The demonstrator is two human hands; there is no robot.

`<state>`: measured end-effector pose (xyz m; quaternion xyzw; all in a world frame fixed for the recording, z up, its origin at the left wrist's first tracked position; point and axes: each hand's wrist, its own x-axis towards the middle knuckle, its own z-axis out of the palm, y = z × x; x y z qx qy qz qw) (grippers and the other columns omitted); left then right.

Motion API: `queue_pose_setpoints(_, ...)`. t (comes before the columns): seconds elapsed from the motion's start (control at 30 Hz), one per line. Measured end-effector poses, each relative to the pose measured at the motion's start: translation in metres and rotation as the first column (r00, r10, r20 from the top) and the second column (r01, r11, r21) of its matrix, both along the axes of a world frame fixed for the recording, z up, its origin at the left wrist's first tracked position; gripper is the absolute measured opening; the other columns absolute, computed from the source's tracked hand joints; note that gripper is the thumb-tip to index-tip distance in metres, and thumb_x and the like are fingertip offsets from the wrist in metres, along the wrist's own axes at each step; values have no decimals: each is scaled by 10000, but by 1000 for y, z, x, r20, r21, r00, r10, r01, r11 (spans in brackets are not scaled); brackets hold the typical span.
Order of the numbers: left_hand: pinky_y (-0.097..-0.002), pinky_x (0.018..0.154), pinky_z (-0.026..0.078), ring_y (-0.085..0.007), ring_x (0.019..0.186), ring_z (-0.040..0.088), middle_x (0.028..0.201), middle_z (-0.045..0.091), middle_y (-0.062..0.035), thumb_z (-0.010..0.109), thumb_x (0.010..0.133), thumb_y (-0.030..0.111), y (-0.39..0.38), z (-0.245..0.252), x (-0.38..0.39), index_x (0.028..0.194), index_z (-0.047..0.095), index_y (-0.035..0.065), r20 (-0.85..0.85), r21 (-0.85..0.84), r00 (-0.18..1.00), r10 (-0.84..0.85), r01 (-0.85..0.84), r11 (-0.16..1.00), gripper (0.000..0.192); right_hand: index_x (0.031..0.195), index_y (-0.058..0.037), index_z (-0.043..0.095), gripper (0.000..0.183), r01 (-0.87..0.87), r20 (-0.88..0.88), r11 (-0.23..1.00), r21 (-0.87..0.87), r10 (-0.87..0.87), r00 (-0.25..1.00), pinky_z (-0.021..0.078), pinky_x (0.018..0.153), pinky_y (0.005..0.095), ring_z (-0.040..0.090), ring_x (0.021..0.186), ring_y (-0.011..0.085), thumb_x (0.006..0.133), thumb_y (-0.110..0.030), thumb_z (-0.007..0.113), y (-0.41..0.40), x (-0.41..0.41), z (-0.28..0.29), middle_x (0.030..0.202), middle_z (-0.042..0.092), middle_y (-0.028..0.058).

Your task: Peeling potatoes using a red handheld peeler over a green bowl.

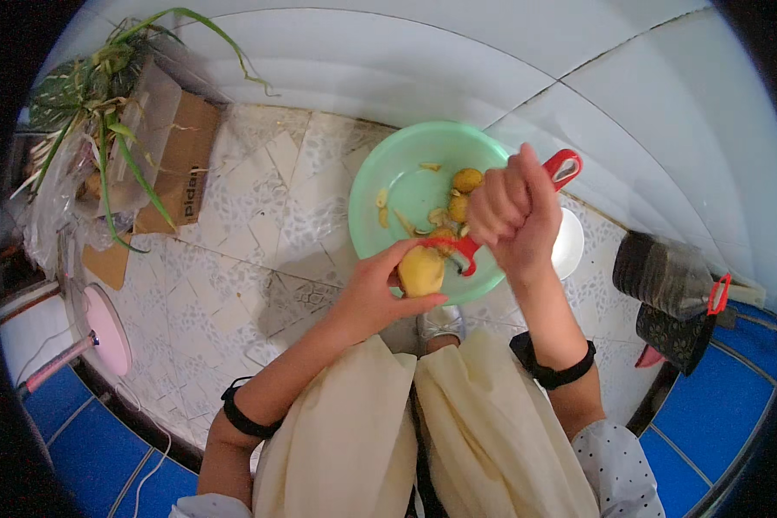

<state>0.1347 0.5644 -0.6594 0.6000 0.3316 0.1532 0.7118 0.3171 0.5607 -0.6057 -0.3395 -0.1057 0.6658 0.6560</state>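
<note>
My left hand [379, 281] holds a potato [421, 272] by its sides, and its visible face is pale and peeled. In my right hand [517, 210] is a red peeler [469, 249], gripped by the handle, whose looped end sticks out above the fist. The peeler's head is close beside the potato; whether the blade touches it I cannot tell. Beneath both hands a light green plastic basin [377, 162] stands on the floor. Inside it lie several unpeeled potatoes [467, 180] and strips of peel [403, 221], partly hidden by my right hand.
A white bowl [568, 243] stands right of the basin, near the tiled wall [414, 58]. Leafy green onions [107, 110] hang over a cardboard box [194, 155] at left. A pink round-based stand [108, 330] and a black bag [675, 333] flank the tiled floor [233, 272].
</note>
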Motion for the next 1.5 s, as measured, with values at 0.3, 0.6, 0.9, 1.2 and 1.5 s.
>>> queue_pose_setpoints(0.3, -318, 980, 369, -176, 1130, 465, 1243, 426, -87, 615, 759, -31, -1, -10, 0, 1210, 352, 67, 272, -240, 957, 101, -34, 970, 531, 583, -76, 425, 383, 224, 846, 959, -175, 30, 532, 265, 402, 249, 323, 429, 74, 896, -277, 516, 2, 25, -43, 487, 358, -26)
queue_pose_setpoints(0.6, -291, 847, 458, -164, 1020, 509, 1025, 464, -43, 576, 717, -73, 5, -14, -1, 1122, 378, 81, 190, -334, 976, 102, -33, 942, 477, 556, -95, 360, 424, 143, 497, 990, 8, -127, 858, 278, 419, 254, 313, 421, 97, 914, -292, 473, -1, 13, -20, 472, 344, -8)
queue_pose_setpoints(0.9, -265, 774, 444, -133, 892, 537, 915, 531, -38, 681, 674, 9, -3, -9, 6, 1031, 466, 65, 0, -78, 996, 86, -85, 993, 421, 508, -128, 259, 494, -11, 33, 999, 30, 10, 999, 226, 365, 259, 233, 365, 108, 923, -335, 431, -6, -22, 7, 434, 261, -6)
queue_pose_setpoints(1.2, -268, 768, 447, -113, 872, 536, 917, 526, -30, 694, 696, 27, -11, -22, 6, 1011, 457, 76, -41, 119, 997, 70, -65, 991, 397, 524, -133, 239, 471, -23, 30, 1000, 14, 22, 999, 200, 347, 238, 187, 360, 86, 965, -289, 294, -8, -26, 0, 442, 237, -29)
queue_pose_setpoints(1.5, -275, 744, 455, -122, 871, 527, 941, 503, -48, 662, 743, 11, -2, 1, -2, 1044, 437, 63, -3, -62, 978, 208, -208, 976, 380, 536, -132, 284, 453, 259, 126, 957, 133, -276, 953, 203, 356, 249, 229, 364, 88, 925, -317, 423, -17, 25, -9, 450, 266, -29)
